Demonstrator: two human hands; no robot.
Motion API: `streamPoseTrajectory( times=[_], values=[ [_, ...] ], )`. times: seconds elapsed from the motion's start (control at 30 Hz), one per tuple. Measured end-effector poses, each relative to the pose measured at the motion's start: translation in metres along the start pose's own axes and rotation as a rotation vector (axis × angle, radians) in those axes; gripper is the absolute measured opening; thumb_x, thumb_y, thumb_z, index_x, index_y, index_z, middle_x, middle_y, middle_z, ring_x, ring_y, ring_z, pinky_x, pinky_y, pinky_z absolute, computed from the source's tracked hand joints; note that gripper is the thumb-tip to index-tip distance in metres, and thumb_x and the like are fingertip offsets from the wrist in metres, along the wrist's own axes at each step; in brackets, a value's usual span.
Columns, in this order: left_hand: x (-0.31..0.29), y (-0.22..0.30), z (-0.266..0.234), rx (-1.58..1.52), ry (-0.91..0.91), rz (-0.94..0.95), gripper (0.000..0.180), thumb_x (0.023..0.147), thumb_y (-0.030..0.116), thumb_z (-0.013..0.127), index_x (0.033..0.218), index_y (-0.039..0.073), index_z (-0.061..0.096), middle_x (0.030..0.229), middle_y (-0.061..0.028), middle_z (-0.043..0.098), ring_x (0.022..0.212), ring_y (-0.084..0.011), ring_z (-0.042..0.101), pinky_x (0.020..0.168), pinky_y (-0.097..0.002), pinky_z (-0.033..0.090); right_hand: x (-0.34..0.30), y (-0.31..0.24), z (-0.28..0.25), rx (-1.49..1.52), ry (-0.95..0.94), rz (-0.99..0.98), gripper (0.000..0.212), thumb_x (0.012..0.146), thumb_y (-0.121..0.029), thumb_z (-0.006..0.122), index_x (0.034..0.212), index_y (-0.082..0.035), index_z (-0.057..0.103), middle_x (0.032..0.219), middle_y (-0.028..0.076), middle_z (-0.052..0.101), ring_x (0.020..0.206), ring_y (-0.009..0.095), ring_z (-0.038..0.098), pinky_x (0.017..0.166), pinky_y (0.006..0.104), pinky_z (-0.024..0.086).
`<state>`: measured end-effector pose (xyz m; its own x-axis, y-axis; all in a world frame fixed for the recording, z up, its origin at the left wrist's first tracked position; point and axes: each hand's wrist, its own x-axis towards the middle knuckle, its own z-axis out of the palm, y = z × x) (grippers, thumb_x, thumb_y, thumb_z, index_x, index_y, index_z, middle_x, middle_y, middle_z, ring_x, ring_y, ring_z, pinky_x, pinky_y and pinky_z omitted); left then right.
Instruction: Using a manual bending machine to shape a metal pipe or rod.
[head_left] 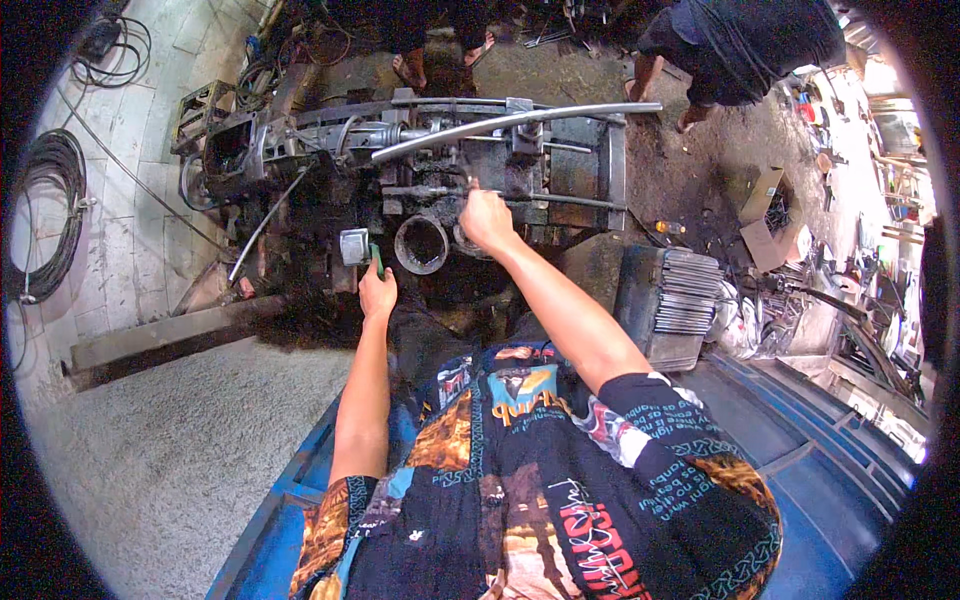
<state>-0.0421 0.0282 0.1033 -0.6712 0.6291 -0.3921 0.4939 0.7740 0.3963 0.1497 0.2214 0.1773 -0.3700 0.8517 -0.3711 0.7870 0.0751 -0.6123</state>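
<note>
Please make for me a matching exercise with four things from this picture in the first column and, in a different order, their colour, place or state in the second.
Column one
1. Left hand
2. Cable coil
3. Cardboard box
4. Finned housing

Column two
A. Brown, with open flaps, toward the picture's right edge
B. Grey, somewhat right of the picture's centre
C. Gripping a slim green object
D. Black, at the picture's far left

Right pairs: 1-C, 2-D, 3-A, 4-B
</note>
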Motion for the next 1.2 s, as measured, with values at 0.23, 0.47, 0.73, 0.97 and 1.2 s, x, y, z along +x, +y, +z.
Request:
streamPoseTrajectory(
  times=[0.23,0.47,0.73,0.97,1.2],
  values=[
    [0.000,0.003,0.001,0.007,-0.005,-0.020,0.047,0.090,0.026,0.060,0.133,0.009,0.055,0.111,-0.0262,0.064,0.103,-0.0427,0.061,0.089,-0.0479,0.048,-0.009,0.004,0.001,-0.013,0.069,-0.005,0.046,0.089,-0.009,0.044,0.132,0.008,0.044,0.095,0.031,0.062,0.086,0.046,0.064,0.077,0.0535,0.052],
    [-0.001,0.010,-0.001,0.042,-0.006,0.004,0.048,0.090,0.026,0.060,0.134,0.007,0.054,0.111,-0.0251,0.065,0.103,-0.0422,0.062,0.089,-0.0478,0.049,0.041,-0.014,-0.019,0.022,0.155,-0.006,0.051,0.086,-0.008,0.047,0.133,0.009,0.040,0.101,0.032,0.061,0.093,0.046,0.064,0.080,0.0516,0.053],
    [-0.005,0.016,-0.008,0.007,-0.031,-0.047,0.049,0.091,0.025,0.059,0.136,0.008,0.052,0.107,-0.0261,0.066,0.101,-0.0423,0.062,0.087,-0.0477,0.049,0.002,-0.013,-0.004,0.045,0.002,0.003,0.045,0.084,-0.006,0.046,0.123,0.017,0.047,0.087,0.034,0.064,0.086,0.049,0.065,0.078,0.0540,0.053],
    [-0.003,0.012,-0.003,0.011,-0.008,-0.035,0.047,0.090,0.026,0.060,0.134,0.009,0.054,0.108,-0.0266,0.065,0.101,-0.0422,0.062,0.088,-0.0476,0.049,0.042,-0.028,-0.021,0.090,0.115,0.078,0.059,0.085,-0.009,0.048,0.138,0.012,0.033,0.101,0.033,0.062,0.093,0.046,0.064,0.082,0.0516,0.052],
    [-0.003,0.009,-0.002,0.006,0.008,-0.025,0.047,0.090,0.025,0.060,0.133,0.008,0.054,0.110,-0.0267,0.065,0.103,-0.0422,0.062,0.089,-0.0474,0.049,0.017,-0.004,0.001,-0.027,-0.053,0.022,0.051,0.087,-0.007,0.044,0.132,0.016,0.038,0.096,0.033,0.064,0.089,0.044,0.066,0.079,0.0510,0.054]
  ],
)
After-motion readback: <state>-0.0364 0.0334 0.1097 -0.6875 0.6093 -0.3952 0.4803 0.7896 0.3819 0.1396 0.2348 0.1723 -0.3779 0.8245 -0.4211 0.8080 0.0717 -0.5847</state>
